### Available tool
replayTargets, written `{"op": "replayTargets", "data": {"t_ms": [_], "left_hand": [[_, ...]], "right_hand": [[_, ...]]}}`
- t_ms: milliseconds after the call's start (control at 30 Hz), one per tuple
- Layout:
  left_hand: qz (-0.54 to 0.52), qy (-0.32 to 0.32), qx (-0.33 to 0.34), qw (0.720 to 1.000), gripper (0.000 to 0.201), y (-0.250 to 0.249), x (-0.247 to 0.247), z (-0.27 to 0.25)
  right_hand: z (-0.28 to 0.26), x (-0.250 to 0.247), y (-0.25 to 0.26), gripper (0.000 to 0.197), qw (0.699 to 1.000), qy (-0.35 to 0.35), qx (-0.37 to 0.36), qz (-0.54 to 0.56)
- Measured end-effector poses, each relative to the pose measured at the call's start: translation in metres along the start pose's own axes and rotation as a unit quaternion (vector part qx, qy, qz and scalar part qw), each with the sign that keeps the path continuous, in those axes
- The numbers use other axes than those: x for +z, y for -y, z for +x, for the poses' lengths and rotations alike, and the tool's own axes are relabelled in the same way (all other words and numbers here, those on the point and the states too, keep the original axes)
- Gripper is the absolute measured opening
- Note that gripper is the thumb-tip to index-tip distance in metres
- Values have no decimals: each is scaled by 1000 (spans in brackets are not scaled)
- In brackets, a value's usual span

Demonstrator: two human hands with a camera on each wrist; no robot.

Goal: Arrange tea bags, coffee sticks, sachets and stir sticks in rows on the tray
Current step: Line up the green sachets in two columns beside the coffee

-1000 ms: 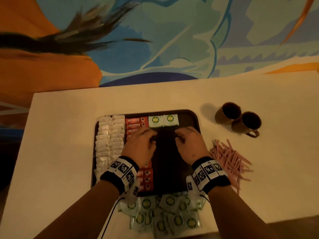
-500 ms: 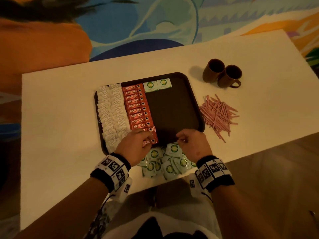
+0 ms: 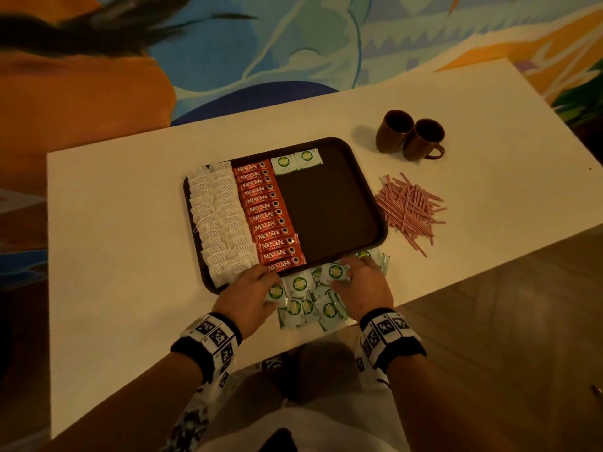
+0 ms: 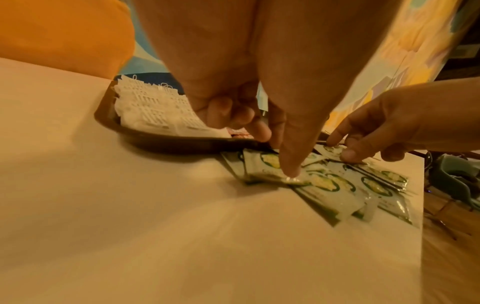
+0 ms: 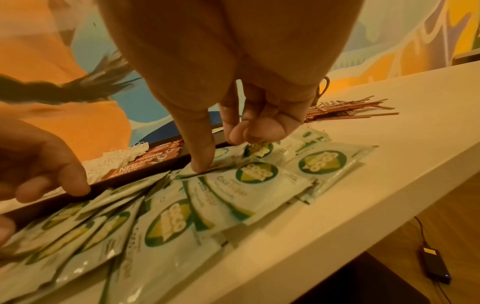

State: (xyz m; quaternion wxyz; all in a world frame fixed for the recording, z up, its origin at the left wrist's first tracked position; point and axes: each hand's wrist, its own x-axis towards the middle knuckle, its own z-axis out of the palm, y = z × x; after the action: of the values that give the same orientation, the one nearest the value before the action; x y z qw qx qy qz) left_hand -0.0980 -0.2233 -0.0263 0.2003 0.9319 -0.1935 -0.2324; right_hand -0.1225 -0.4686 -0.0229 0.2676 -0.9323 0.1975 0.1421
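A dark brown tray (image 3: pixel 329 207) holds two columns of white tea bags (image 3: pixel 218 220), a column of red coffee sticks (image 3: pixel 267 216) and two green-and-white sachets (image 3: pixel 297 161) at its far edge. A loose pile of sachets (image 3: pixel 306 305) lies on the table in front of the tray's near rim. My left hand (image 3: pixel 272 288) is on the pile's left side, thumb pressed on a sachet (image 4: pixel 262 164), fingers curled at its far edge. My right hand (image 3: pixel 346 275) pinches another sachet (image 3: pixel 332 272) between thumb and curled fingers. Pink stir sticks (image 3: pixel 411 207) lie heaped to the right of the tray.
Two brown mugs (image 3: pixel 408 135) stand beyond the tray's far right corner. The white table (image 3: pixel 114 256) ends just behind the sachet pile, with wooden floor to the right. A small dark device on a cable (image 5: pixel 433 265) lies on the floor.
Both hands drew back from the middle of the tray to the sachet pile at the near edge and settled on sachets. The head view pulled back and up.
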Motion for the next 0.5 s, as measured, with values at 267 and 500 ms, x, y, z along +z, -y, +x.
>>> {"op": "replayTargets", "data": {"t_ms": [267, 500], "left_hand": [[28, -9, 18, 999, 41, 0, 4, 3], [45, -28, 31, 998, 40, 4, 8, 4]], "right_hand": [[6, 0, 2, 44, 1000, 5, 2, -7], [8, -1, -1, 40, 1000, 3, -9, 1]]}}
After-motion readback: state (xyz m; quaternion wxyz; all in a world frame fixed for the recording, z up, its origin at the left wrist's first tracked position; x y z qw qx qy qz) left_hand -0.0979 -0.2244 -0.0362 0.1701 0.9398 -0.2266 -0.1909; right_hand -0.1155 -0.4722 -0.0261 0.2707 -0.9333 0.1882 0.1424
